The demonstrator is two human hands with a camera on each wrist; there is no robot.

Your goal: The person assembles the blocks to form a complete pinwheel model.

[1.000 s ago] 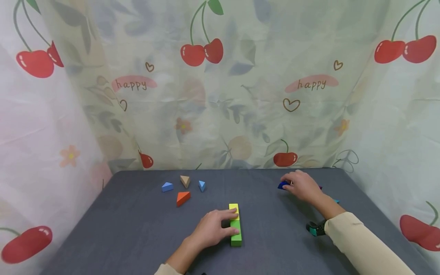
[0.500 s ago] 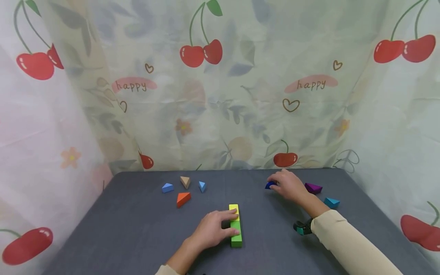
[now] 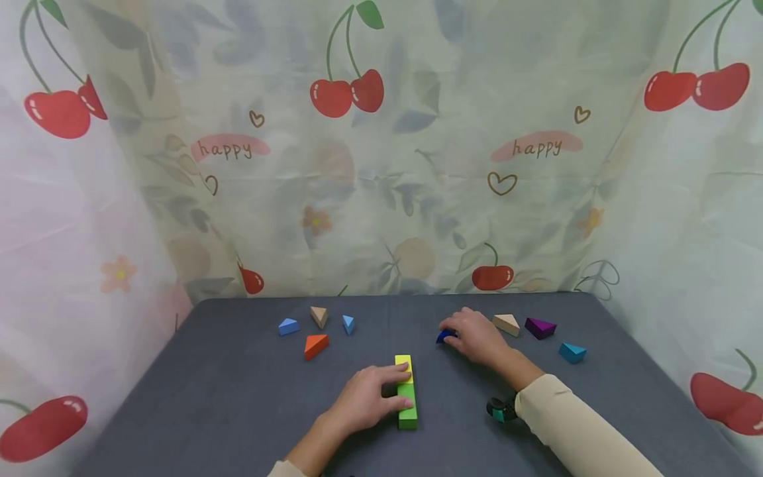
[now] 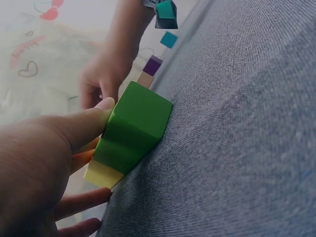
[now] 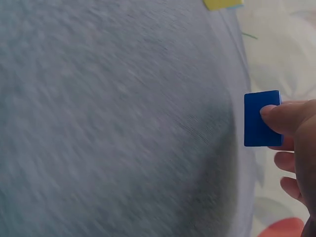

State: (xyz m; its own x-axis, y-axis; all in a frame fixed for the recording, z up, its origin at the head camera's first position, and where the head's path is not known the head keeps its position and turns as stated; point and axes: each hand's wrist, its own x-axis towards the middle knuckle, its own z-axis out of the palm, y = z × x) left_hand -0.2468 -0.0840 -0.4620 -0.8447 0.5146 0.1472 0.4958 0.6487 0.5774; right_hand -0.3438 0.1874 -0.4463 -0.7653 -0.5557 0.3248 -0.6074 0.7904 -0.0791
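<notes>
My right hand [image 3: 475,336] pinches a dark blue triangular block [image 5: 256,121] between thumb and fingers, right of the middle of the table. In the right wrist view the thumb lies on the block's flat rectangular face. My left hand [image 3: 365,395] reaches in from the left over a row of a green block [image 3: 408,414] and a yellow block [image 3: 403,361] set end to end. Its thumb touches the green block's upper edge and its extended index finger rests on the yellow one. In the left wrist view the other fingers [image 4: 84,201] lie spread by the yellow end.
To the left lie an orange triangular block [image 3: 316,346], a tan one [image 3: 318,317] and two light blue ones, one of them at the far left [image 3: 289,326]. Beyond the right hand sit a beige block [image 3: 506,324], a purple block [image 3: 540,327] and a teal block [image 3: 573,352]. Patterned curtains surround the table.
My right hand has carried the dark blue block leftward and a little nearer, uncovering the beige, purple and teal blocks. The left hand has stayed on the green and yellow row.
</notes>
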